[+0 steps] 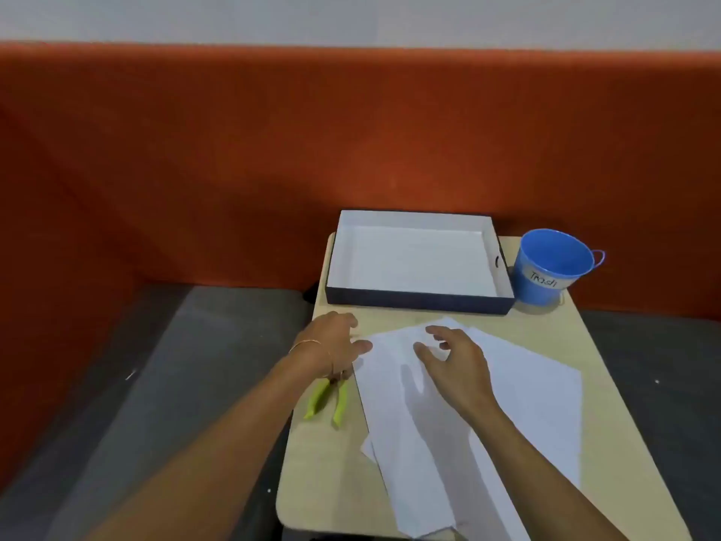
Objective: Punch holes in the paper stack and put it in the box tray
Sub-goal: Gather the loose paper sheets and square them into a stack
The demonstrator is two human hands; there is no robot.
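Several loose sheets [429,404] fanned on our beige desk [608,365], below empty tray [417,296]. Our right hand [458,365] above them, fingers spread; left hand [331,341] at sheet edge, fingers loose, holding nothing. Green punch [329,400] beside. Blue bucket [546,267], orange wall [273,150].

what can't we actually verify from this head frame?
- Punch: only the green handles show; the left hand and wrist cover the head.
- Paper stack: the near end is cut off by the bottom edge; sheet count and any holes unreadable.
- Right hand: contact with the paper unclear.
- Blue bucket: inside not visible from this angle.
- Box tray: left outer wall faces away.
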